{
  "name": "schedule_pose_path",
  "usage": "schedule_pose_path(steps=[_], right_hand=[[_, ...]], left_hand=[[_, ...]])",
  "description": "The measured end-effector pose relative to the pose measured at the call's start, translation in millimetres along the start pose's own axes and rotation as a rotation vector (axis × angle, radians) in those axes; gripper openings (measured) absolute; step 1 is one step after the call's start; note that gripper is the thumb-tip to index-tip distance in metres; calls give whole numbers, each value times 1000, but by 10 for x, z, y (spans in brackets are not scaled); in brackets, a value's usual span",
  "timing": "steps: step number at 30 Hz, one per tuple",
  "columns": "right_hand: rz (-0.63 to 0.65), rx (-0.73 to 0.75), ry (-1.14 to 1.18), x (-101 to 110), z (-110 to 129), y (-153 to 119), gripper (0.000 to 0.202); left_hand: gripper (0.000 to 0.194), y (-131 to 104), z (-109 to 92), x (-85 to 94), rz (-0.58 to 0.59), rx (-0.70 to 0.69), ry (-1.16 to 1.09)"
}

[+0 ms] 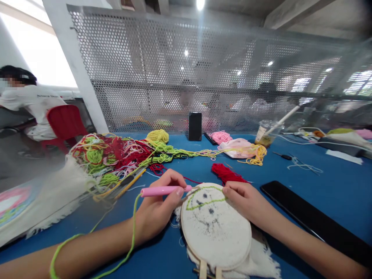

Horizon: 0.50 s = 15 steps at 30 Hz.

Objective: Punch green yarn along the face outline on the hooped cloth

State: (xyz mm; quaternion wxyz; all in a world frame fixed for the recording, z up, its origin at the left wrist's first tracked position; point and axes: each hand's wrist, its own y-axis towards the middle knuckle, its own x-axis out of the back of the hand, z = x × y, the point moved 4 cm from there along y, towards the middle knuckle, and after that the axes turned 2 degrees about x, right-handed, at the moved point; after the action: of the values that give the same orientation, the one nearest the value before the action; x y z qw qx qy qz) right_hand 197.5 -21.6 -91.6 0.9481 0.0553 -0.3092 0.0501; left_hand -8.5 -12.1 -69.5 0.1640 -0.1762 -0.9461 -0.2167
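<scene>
My left hand (164,203) is closed around a pink punch needle (159,190), its metal tip at the upper left of the white cloth. Light green yarn (134,221) runs out of the tool's back end and loops over my left forearm. The cloth is stretched in a round embroidery hoop (216,236) with a wooden clamp at its near side. On it are dark drawn marks and a green stitched outline (207,202). My right hand (240,197) pinches the hoop's upper right rim.
A heap of tangled yarn (116,153) lies at the left, beside a yellow cutter (130,184). Red yarn (228,173) sits behind the hoop. A black phone (195,126) stands at the back; a drink cup (264,133) and a long black object (314,217) are at right. A person (31,100) sits far left.
</scene>
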Motion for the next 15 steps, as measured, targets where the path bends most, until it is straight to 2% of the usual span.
schedule_pose_path(steps=[8, 15], right_hand=[[20, 18, -27, 0, -5, 15, 29], [30, 82, -73, 20, 181, -7, 30]], left_hand=[[13, 14, -3, -25, 26, -1, 16], [9, 98, -33, -73, 68, 19, 43]])
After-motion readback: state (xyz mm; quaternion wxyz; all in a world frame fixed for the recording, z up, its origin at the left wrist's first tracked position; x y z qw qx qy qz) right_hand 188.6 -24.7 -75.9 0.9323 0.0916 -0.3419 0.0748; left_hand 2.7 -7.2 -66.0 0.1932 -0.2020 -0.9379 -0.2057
